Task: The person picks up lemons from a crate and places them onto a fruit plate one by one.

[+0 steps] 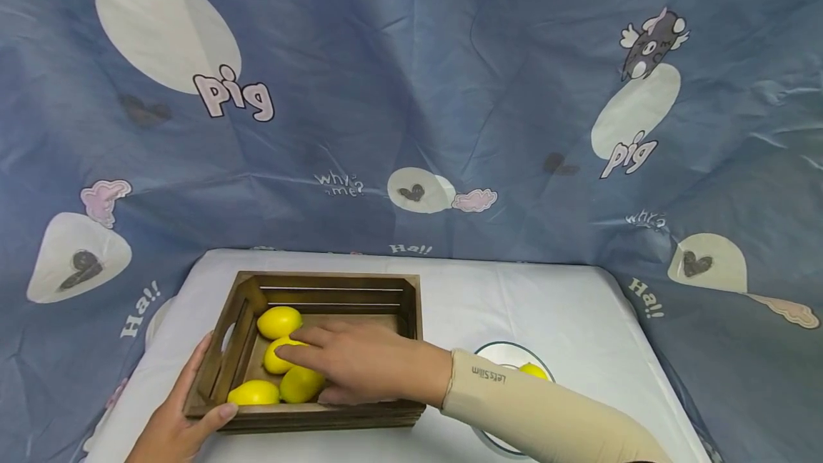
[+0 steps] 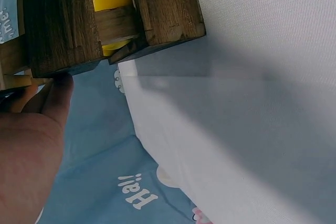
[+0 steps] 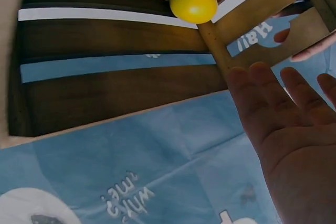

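A brown slatted wooden crate [image 1: 321, 416] sits tilted on the white table, with several yellow lemons [image 1: 279, 322] along its left side. My left hand [image 1: 176, 409] grips the crate's left end, thumb at the front corner and fingers along the side. In the left wrist view, that hand [image 2: 37, 129] meets the edge of the dark wood. Reaching into the crate, my right hand [image 1: 360, 363] has its fingers extended over the lemons, fingertips right at the middle one. From the right wrist, the palm [image 3: 294, 145] shows bare, with lemons [image 3: 193, 3] beyond it.
A clear round dish [image 1: 495, 352] stands right of the crate, partly hidden under my right sleeve [image 1: 546, 406]. Another lemon [image 1: 534, 371] shows in it. Blue printed cloth [image 1: 514, 91] hangs behind and around the white-covered table [image 1: 546, 291].
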`<state>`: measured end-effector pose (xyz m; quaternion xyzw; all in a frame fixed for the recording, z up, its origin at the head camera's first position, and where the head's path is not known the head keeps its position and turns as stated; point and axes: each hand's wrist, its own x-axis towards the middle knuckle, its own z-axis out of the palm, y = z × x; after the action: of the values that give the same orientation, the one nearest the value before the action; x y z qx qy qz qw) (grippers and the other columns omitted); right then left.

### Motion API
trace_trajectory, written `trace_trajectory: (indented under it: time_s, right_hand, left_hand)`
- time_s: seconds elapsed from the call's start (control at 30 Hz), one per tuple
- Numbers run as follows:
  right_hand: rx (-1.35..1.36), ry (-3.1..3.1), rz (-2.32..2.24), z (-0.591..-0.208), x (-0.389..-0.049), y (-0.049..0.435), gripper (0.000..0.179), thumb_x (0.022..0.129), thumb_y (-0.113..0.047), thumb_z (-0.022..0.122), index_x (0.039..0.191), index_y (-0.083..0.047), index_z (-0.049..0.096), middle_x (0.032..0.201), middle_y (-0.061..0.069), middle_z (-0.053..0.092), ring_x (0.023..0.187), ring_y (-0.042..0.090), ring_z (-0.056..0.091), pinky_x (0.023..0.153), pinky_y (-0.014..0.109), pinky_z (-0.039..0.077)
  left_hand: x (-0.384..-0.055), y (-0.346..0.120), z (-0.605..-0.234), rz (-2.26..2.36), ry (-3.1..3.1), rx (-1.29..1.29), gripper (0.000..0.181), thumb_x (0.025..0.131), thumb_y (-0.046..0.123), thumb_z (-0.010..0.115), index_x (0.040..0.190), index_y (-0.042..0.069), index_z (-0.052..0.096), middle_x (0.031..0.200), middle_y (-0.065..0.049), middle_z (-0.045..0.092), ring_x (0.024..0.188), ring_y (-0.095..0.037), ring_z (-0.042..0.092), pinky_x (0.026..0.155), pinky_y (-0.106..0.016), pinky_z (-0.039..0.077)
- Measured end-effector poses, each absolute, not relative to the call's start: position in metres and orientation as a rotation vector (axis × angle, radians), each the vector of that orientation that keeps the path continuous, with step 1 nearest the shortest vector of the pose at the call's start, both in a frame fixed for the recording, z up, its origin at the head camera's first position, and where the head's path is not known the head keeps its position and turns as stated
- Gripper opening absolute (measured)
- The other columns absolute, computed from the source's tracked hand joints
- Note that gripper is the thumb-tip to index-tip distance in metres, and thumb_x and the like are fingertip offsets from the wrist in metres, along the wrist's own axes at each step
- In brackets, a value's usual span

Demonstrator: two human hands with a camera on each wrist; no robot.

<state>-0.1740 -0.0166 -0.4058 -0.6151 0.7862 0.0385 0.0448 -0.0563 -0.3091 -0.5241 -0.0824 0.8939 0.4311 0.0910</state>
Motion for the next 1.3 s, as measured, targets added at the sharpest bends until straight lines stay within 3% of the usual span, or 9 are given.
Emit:
trace_trajectory:
  time_s: [0.2, 0.6, 0.9, 1.03, 1.3]
  right_hand:
    - [-1.808, 2.364, 0.198, -0.411, -0.180, -0.033, 0.081, 0.098, -0.051, 0.072, 0.166, -0.031, 0.032, 0.165, -0.007, 0.037, 0.150, 0.012, 0.037, 0.119, 0.023, 0.033]
    - [-1.723, 2.335, 0.301, -0.432, -0.189, -0.061, 0.077, 0.094, -0.055, 0.074, 0.161, -0.035, 0.041, 0.156, -0.014, 0.049, 0.144, 0.004, 0.043, 0.116, 0.019, 0.035]
    - [-1.715, 2.326, 0.271, -0.442, -0.187, -0.079, 0.066, 0.093, -0.055, 0.075, 0.153, -0.038, 0.053, 0.142, -0.020, 0.057, 0.121, -0.001, 0.058, 0.097, 0.017, 0.050]
    - [-1.737, 2.306, 0.264, -0.447, -0.187, -0.083, 0.059, 0.094, -0.054, 0.074, 0.147, -0.036, 0.057, 0.138, -0.021, 0.059, 0.112, -0.003, 0.061, 0.095, 0.015, 0.050]
    - [-1.676, 2.259, 0.317, -0.462, -0.188, -0.095, 0.063, 0.095, -0.049, 0.075, 0.153, -0.036, 0.052, 0.144, -0.022, 0.054, 0.120, -0.005, 0.056, 0.096, 0.013, 0.047]
  left_hand:
    - [-0.056, -0.312, -0.527, 1.291, 2.661, -0.222, 0.106, 0.105, 0.037, 0.065, 0.165, 0.029, -0.022, 0.169, -0.034, -0.004, 0.134, -0.074, 0.026, 0.090, -0.089, 0.032]
    - [-0.053, -0.313, -0.527, 1.305, 2.654, -0.238, 0.104, 0.106, 0.037, 0.063, 0.165, 0.029, -0.021, 0.169, -0.034, -0.006, 0.134, -0.075, 0.025, 0.087, -0.089, 0.033]
    - [-0.054, -0.313, -0.526, 1.271, 2.678, -0.234, 0.105, 0.105, 0.038, 0.064, 0.166, 0.026, -0.020, 0.167, -0.037, -0.001, 0.132, -0.075, 0.029, 0.086, -0.086, 0.038]
    - [-0.056, -0.309, -0.527, 1.309, 2.671, -0.210, 0.104, 0.105, 0.037, 0.064, 0.166, 0.028, -0.020, 0.169, -0.035, -0.001, 0.133, -0.074, 0.028, 0.087, -0.088, 0.035]
    - [-0.058, -0.309, -0.528, 1.314, 2.674, -0.203, 0.104, 0.105, 0.036, 0.064, 0.166, 0.027, -0.020, 0.169, -0.035, 0.000, 0.134, -0.073, 0.027, 0.088, -0.087, 0.035]
